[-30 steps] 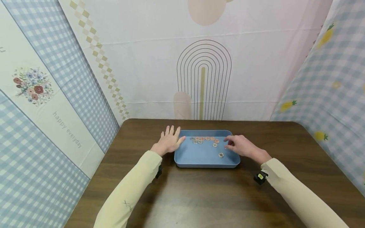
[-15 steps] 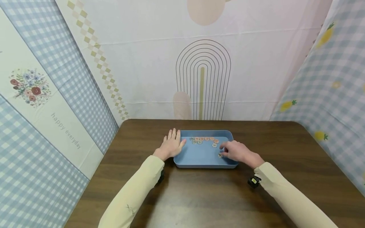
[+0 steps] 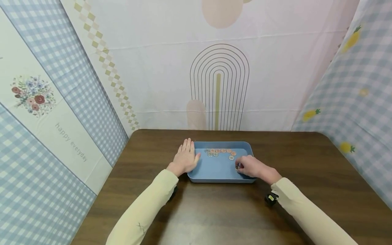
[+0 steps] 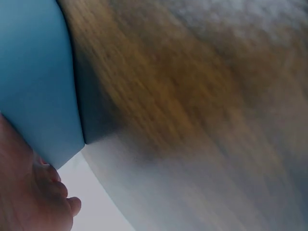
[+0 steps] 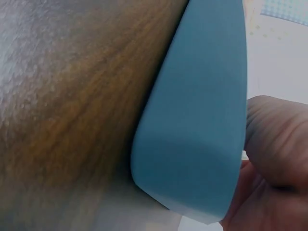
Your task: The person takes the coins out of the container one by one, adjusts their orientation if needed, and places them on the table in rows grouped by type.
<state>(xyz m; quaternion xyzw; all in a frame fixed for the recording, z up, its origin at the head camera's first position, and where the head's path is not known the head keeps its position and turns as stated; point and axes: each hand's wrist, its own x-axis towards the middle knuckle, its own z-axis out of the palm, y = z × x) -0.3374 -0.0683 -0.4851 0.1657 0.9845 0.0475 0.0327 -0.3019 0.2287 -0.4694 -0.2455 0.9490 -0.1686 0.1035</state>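
Nearest us, bare brown table (image 3: 214, 211) and two cream sleeves. Our right hand (image 3: 249, 167) reaches over the blue tray (image 3: 214, 166) at its near right corner, fingers curled at a single coin (image 3: 237, 167); whether they pinch it we cannot tell, knuckles cover it. Our left hand (image 3: 185, 157) lies flat, fingers straight, against the tray's left wall. A row of coins (image 3: 218, 151) lines the far wall. Since a second ago the right hand came nearer and inward onto that coin. Both wrist views show only tray wall and wood.
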